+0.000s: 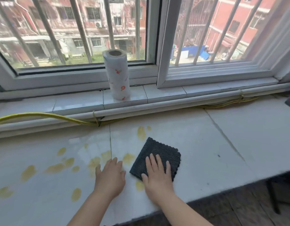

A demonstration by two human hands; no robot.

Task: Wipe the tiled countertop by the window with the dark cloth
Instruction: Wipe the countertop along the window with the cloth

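The white tiled countertop [198, 144] runs below the window and carries several yellow stains [28, 172], mostly on its left half. A dark, square folded cloth [159, 150] lies flat near the front edge. My right hand [157, 175] presses palm down on the cloth's near half, fingers spread over it. My left hand [110, 176] rests flat on the bare tile just left of the cloth, fingers apart, touching a stained patch and holding nothing.
A paper towel roll [118, 75] with a flower print stands upright on the raised window ledge. A yellow hose [43, 115] and a white pipe [173, 101] run along the back of the counter. The counter's front edge drops to a dark floor at lower right.
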